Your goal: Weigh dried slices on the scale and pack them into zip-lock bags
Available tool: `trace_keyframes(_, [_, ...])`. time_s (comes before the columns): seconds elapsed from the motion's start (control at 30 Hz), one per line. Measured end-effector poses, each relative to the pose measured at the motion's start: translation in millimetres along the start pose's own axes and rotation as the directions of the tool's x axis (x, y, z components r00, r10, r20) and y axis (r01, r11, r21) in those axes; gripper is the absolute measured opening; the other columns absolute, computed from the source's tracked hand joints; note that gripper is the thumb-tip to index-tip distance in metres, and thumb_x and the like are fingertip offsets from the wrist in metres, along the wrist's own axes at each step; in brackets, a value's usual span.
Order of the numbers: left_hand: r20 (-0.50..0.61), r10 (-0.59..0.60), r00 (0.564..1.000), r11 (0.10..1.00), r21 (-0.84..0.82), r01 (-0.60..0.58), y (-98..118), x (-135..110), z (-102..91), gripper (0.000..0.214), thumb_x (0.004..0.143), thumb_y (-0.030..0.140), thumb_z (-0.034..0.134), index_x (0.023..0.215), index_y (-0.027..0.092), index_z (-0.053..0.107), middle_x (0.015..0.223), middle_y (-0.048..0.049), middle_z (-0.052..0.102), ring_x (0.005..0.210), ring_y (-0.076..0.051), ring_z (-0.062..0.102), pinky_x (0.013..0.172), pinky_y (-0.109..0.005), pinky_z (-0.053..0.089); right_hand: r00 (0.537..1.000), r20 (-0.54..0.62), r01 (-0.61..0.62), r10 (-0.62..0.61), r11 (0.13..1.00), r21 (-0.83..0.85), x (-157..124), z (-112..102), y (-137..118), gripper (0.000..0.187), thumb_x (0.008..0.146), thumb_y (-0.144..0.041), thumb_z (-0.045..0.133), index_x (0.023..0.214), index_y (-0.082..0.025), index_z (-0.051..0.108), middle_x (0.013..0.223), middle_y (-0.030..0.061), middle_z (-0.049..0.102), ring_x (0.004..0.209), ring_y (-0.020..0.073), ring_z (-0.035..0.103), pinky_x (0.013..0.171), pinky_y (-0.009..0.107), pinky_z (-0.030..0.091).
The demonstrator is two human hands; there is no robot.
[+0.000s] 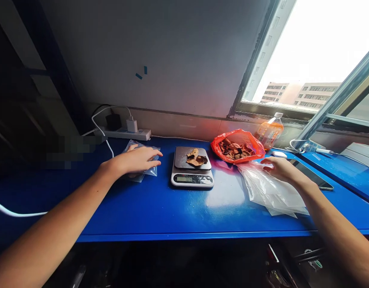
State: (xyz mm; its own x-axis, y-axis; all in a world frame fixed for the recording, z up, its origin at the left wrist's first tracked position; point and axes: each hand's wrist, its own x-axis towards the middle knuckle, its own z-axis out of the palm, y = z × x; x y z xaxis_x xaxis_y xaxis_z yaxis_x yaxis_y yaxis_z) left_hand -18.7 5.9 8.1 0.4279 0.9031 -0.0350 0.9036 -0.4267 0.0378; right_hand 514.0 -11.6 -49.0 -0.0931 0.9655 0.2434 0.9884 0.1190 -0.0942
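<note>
My left hand [136, 161] rests over small clear zip bags [138, 177] on the left, its fingers stretched out and apart. What lies in these bags is mostly hidden under the hand. In the middle stands a kitchen scale [192, 181] with a lit display, and dried brown slices [196, 160] lie on its plate. On the right, my right hand [282, 169] hovers at or touches the upper end of a fanned stack of clear plastic bags [270, 194], fingers loosely bent and apart. Behind the stack, an open red plastic bag [238, 160] holds many similar dried pieces.
A bottle of orange drink [270, 130] stands by the window behind the red bag. To the right lies a dark phone [312, 176]. A white power strip [142, 134] with a charger and cables runs along the wall. The blue tabletop [160, 216] ends at a front edge.
</note>
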Motion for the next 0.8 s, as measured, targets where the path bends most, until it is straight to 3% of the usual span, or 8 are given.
trace_keyframes(0.13, [0.019,0.018,1.000,1.000,-0.015,-0.017,-0.3,-1.4,-0.5,0.055,0.088,0.056,0.040,0.132,0.026,0.054,0.138,-0.0074,0.057,0.129,-0.030,0.047,0.112,-0.048,0.023,0.998,-0.026,-0.056,0.055,0.998,-0.038,2.4,1.0,5.6,0.011,0.070,-0.014,0.060,0.074,-0.022,0.066,0.089,0.0138,0.073,0.079,0.0280,0.066,0.071,0.036,0.048])
trace_keyframes(0.37, [0.063,0.021,0.998,0.999,-0.027,-0.019,1.4,-3.5,-3.4,0.056,0.089,0.054,0.040,0.135,0.024,0.052,0.137,-0.0079,0.057,0.124,-0.031,0.051,0.108,-0.046,0.030,0.996,-0.046,-0.077,0.075,0.996,-0.036,0.9,2.5,5.0,0.007,0.073,-0.013,0.062,0.079,-0.017,0.061,0.088,0.0156,0.069,0.079,0.0232,0.064,0.068,0.031,0.046])
trace_keyframes(0.57, [0.073,0.016,0.997,1.000,0.008,-0.016,7.8,-5.1,-6.6,0.056,0.089,0.052,0.040,0.134,0.022,0.052,0.136,-0.0091,0.058,0.123,-0.031,0.052,0.105,-0.045,0.033,0.999,-0.047,-0.014,0.013,1.000,-0.022,-9.4,-15.6,-19.8,0.013,0.076,-0.006,0.055,0.076,-0.017,0.061,0.078,0.0128,0.066,0.069,0.0173,0.060,0.063,0.029,0.041])
trace_keyframes(0.67, [0.062,0.014,0.998,1.000,0.006,-0.015,8.9,-6.7,-6.1,0.054,0.089,0.051,0.041,0.134,0.022,0.053,0.135,-0.0093,0.059,0.123,-0.030,0.052,0.106,-0.045,0.032,0.983,-0.174,0.065,-0.061,0.998,0.016,-17.5,-40.8,-47.8,0.020,0.077,-0.002,0.052,0.066,-0.017,0.059,0.072,0.0103,0.064,0.065,0.0140,0.059,0.062,0.028,0.039])
trace_keyframes(0.73, [0.058,0.016,0.998,1.000,-0.009,-0.016,9.4,-7.4,-5.4,0.052,0.089,0.049,0.041,0.133,0.023,0.053,0.135,-0.0090,0.058,0.125,-0.029,0.050,0.108,-0.046,0.029,0.939,-0.336,0.096,-0.069,0.993,0.065,-24.1,-60.5,-67.9,0.020,0.080,-0.007,0.055,0.063,-0.018,0.058,0.071,0.0094,0.063,0.062,0.0125,0.058,0.060,0.028,0.038])
trace_keyframes(0.8, [0.041,0.023,0.999,1.000,-0.019,-0.022,9.9,-7.7,-4.6,0.049,0.090,0.048,0.042,0.131,0.025,0.055,0.135,-0.0088,0.059,0.126,-0.027,0.050,0.110,-0.047,0.025,0.900,-0.426,0.159,-0.094,0.980,0.120,-31.1,-76.7,-88.2,0.019,0.082,-0.013,0.056,0.064,-0.018,0.058,0.070,0.0081,0.063,0.059,0.0116,0.057,0.059,0.027,0.037])
